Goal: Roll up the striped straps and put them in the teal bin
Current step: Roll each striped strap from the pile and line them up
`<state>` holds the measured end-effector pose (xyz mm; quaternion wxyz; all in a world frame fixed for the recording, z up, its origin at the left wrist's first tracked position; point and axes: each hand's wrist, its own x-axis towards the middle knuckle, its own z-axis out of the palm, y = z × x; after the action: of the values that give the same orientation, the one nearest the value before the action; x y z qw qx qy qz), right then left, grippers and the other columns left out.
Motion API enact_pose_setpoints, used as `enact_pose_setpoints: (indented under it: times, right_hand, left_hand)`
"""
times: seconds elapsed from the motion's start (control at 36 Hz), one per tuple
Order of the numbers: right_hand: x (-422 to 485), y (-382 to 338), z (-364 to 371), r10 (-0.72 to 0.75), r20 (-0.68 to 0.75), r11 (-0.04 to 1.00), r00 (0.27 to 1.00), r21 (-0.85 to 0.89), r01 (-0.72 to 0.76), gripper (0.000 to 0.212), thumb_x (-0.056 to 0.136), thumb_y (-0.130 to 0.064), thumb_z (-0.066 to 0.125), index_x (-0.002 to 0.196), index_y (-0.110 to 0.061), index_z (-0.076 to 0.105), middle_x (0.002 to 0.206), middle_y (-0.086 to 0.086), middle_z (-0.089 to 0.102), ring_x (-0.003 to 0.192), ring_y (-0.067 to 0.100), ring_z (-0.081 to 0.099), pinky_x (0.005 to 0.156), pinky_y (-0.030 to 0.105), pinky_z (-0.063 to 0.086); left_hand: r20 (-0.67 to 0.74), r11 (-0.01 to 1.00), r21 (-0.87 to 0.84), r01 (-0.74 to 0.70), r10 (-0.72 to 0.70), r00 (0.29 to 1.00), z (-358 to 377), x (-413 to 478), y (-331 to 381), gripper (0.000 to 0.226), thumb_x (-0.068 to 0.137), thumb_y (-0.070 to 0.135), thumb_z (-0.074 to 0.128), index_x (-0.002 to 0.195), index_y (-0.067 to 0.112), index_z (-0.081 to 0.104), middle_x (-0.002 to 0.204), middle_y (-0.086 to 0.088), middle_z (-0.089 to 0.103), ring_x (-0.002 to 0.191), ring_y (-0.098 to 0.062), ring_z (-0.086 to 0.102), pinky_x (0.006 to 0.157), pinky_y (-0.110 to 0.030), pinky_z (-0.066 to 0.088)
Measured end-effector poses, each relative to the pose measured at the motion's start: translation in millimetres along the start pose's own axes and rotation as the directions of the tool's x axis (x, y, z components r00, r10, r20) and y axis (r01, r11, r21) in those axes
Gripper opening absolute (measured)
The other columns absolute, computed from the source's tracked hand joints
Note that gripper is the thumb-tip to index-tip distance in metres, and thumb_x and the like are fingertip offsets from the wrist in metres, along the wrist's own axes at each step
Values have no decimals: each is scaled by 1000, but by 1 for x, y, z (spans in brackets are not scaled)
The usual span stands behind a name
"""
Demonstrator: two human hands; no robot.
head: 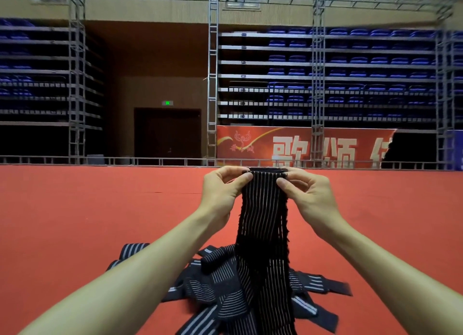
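Note:
I hold a black strap with thin white stripes [263,224] up in front of me, and it hangs straight down. My left hand [223,186] pinches its top left corner between thumb and fingers. My right hand [303,186] pinches the top right corner the same way. The strap's lower end falls onto a loose pile of more striped straps [220,282] lying on the red floor below my arms. No teal bin is in view.
The red carpeted floor [87,222] stretches ahead to a low metal rail [150,161]. Beyond stand metal truss posts [212,96], a red banner [300,146], a dark doorway [167,134] and tiers of blue seats [350,66].

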<state>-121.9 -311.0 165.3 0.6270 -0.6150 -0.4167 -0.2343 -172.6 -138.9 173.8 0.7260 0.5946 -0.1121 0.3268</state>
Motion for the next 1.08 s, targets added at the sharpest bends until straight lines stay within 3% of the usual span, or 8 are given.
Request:
enact_pose_setpoints:
  times: [0.08, 0.25, 0.39, 0.64, 0.75, 0.81, 0.94, 1.08]
  right_hand:
    - [1, -3, -1, -13, -51, 1000, 999, -18, 12, 21, 85, 1, 72, 85, -20, 74, 105, 1, 73, 94, 17, 71, 85, 33, 57]
    - [-1, -7, -2, 10, -119, 999, 993, -38, -15, 21, 83, -1, 75, 81, -22, 73, 80, -3, 75, 73, 11, 72, 71, 26, 59]
    - [-2, -8, -2, 42, -145, 999, 989, 12, -41, 16, 84, 0, 74, 81, -16, 72, 82, 6, 75, 72, 11, 71, 68, 23, 58]
    - [-6, -13, 0, 52, -156, 997, 986, 61, -43, 17, 85, 3, 72, 87, -14, 70, 78, -1, 75, 73, 10, 73, 64, 18, 55]
    - [-7, -15, 0, 50, -161, 997, 986, 66, -40, 23, 85, 3, 73, 99, -13, 66, 78, 7, 75, 74, 16, 74, 64, 23, 56]
    - [-7, -16, 0, 43, -164, 998, 986, 53, -34, 23, 84, 3, 73, 97, -14, 65, 76, 4, 74, 72, 11, 72, 63, 21, 55]
    - [-7, -14, 0, 13, -137, 1000, 991, 9, -12, 23, 86, 1, 72, 93, -20, 66, 89, 4, 72, 75, 7, 71, 65, 19, 54]
    - [-7, -10, -2, -15, -116, 998, 993, -63, 7, 23, 87, 1, 70, 88, -22, 69, 84, -2, 72, 71, 2, 69, 68, 16, 55]
  left_hand:
    - [8, 1000, 22, -13, 13, 1000, 1, 0, -1, 11, 85, -4, 69, 84, 7, 70, 88, -13, 72, 87, -24, 68, 83, -31, 57]
    - [26, 999, 45, -22, 21, 999, 3, -3, 1, 10, 90, -1, 66, 88, 8, 71, 88, -10, 75, 86, -20, 71, 85, -32, 58]
    - [26, 997, 70, -40, 38, 999, 4, -3, 1, 8, 89, 0, 68, 87, 7, 71, 88, -11, 74, 85, -21, 71, 85, -34, 59]
    - [5, 996, 68, -57, 57, 998, 4, -4, 0, 11, 85, -4, 71, 82, 7, 70, 86, -13, 73, 80, -20, 71, 74, -29, 59]
    - [2, 995, 66, -68, 68, 998, 3, -4, 0, 16, 83, -6, 72, 81, 7, 64, 83, -11, 70, 75, -18, 69, 71, -30, 59]
    - [-3, 996, 51, -73, 73, 997, 2, -5, 1, 21, 83, -8, 72, 84, 8, 59, 81, -9, 67, 71, -16, 68, 69, -30, 59]
    - [68, 998, 39, -48, 45, 997, 1, -6, 4, 23, 86, -7, 68, 98, 13, 70, 93, -17, 67, 78, -16, 70, 70, -27, 58]
    - [112, 996, 77, -37, 28, 993, 1, -7, 3, 21, 88, -7, 65, 89, 12, 73, 96, -18, 69, 83, -18, 69, 72, -24, 57]
